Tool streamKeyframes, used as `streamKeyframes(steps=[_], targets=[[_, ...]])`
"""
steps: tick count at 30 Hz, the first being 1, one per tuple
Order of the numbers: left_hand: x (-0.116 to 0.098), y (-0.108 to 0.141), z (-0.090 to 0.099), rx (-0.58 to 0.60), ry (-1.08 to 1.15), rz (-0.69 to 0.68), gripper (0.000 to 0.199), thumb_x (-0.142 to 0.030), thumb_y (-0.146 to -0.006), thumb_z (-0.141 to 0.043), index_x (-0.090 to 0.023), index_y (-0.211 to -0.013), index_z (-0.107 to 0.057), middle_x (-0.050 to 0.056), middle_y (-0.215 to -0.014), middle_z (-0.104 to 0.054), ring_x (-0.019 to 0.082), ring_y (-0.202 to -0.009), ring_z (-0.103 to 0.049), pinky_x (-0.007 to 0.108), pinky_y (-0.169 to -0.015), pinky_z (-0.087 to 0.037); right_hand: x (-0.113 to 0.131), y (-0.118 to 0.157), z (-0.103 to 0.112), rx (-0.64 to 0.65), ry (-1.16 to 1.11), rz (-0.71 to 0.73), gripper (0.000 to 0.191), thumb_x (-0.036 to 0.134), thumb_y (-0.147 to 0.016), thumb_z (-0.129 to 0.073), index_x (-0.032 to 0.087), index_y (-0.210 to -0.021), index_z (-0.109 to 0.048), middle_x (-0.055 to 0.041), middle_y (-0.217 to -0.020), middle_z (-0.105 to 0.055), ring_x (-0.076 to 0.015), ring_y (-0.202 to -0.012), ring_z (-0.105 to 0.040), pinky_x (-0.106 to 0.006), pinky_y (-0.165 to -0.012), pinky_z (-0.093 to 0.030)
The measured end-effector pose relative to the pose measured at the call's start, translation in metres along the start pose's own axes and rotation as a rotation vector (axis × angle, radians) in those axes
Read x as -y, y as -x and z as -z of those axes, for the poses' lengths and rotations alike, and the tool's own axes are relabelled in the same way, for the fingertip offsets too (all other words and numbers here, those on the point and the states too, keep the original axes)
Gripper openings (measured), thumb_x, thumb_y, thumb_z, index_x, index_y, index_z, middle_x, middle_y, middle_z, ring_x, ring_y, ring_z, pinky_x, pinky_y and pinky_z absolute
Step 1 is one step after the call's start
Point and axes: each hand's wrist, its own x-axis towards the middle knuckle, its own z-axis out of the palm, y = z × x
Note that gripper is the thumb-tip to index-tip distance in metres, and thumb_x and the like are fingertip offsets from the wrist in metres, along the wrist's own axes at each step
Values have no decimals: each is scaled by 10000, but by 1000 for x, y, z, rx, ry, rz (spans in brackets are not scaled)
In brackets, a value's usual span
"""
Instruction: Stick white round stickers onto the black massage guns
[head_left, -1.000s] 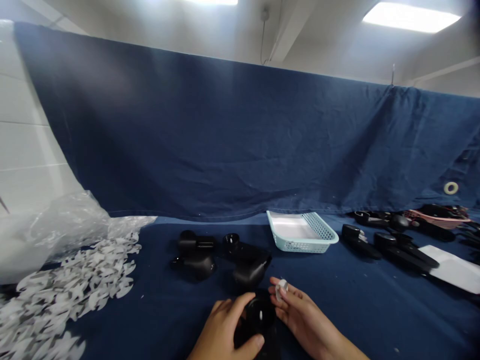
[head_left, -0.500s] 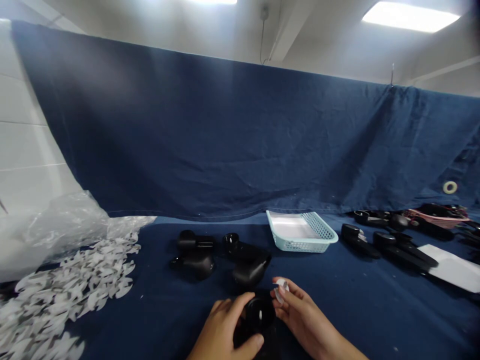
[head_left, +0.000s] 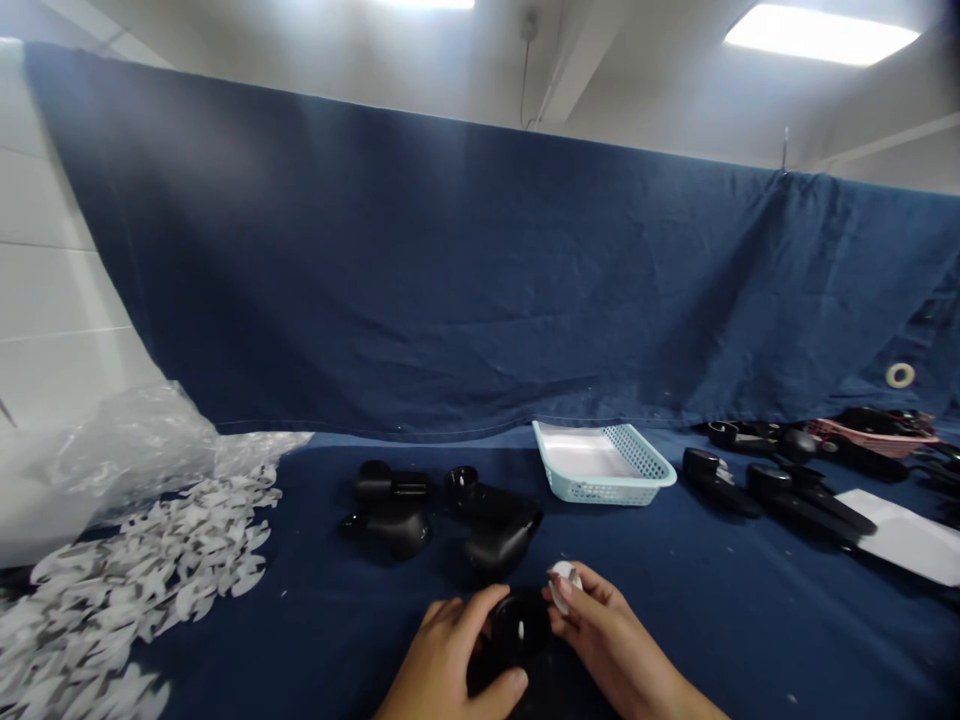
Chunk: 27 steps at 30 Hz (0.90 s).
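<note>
Navy cloth (head_left: pixel 697 610) covered the worktable, and the person's two bare hands were busy at its near edge. The left hand (head_left: pixel 442 660) was clenched around a round black object (head_left: pixel 521 630), with the thumb along the near side and the fingers curled over it, hiding much of its lower body. The object sat low at the front of the table, firmly in that grasp, though I could not tell whether it also rested on the cloth. The right hand (head_left: pixel 619 640) was grasping a small whitish piece (head_left: pixel 564 585), pinched between thumb and fingertips just beside the upper rim of the black object. The piece looked slightly translucent, but it was too small to identify.

Just beyond the hands lay a loose group of black plastic devices (head_left: pixel 499 535) with rounded heads. To their right stood a pale blue plastic basket (head_left: pixel 600 478) with a white lining, and farther along lay more black long-handled devices (head_left: pixel 795 503), near a flat white board (head_left: pixel 904 535) and a pink basket (head_left: pixel 877 433). On the left, a heap of white cut scraps (head_left: pixel 135 580) spread across the cloth beside a clear plastic bag (head_left: pixel 112 460). Behind it all hung a dark blue curtain (head_left: pixel 450 270), with a white tiled wall (head_left: pixel 60 250) showing at its left end.
</note>
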Motion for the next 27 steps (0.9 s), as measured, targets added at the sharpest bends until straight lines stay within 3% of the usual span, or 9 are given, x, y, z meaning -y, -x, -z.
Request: streamKeyframes(steps=[7, 18, 27], targets=[[-2, 0, 1, 0, -9, 0, 623, -213, -725, -670, -252, -1329, -521, 62, -1148, -699, 285, -1009, -642, 447, -902, -534, 2, 2, -2, -33, -27, -24, 337, 329, -664, -911, 211, -936, -751, -9, -794, -697, -129, -767, -619, -263, -760, -461], [-1, 1, 0, -19, -10, -20, 618, -203, -727, -666, -268, -1323, -519, 55, -1148, -704, 266, -987, -651, 414, -892, -539, 7, 0, -7, -42, -53, -76, 502, 470, -668, -883, 149, -1025, -738, -66, -875, -757, -152, -772, -668, -282, -744, -494], [1, 1, -2, -40, 0, -23, 640, -196, -700, -678, -272, -1317, -528, 43, -1114, -709, 267, -971, -657, 415, -882, -547, 7, 1, -4, -12, -77, -78, 423, 428, -709, -867, 153, -1006, -747, -49, -861, -766, -142, -779, -681, -277, -769, -504]])
